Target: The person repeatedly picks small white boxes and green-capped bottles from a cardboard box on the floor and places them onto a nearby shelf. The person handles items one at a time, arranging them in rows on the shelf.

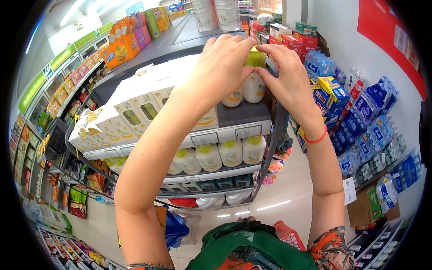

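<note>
My left hand [224, 64] and my right hand [285, 72] are raised at the right end of the upper shelf. Their fingers curve around the yellow-green cap of a white bottle [254, 88], which stands upright; how firmly they touch it cannot be told. Another white bottle [233, 98] stands beside it, partly hidden by my left hand. To the left, white cartons [130, 111] fill the shelf in rows, some with cut-out windows. On the shelf below, white bottles with yellow-green caps [207, 158] are lined up.
Stacked clear cups [226, 17] and an orange box [120, 52] stand on the rack's top. The dark rack post [278, 125] runs beside my right forearm. Bottled-water packs [378, 131] and blue-and-yellow boxes [332, 96] are piled at right. A blue bag [175, 226] lies below the shelves.
</note>
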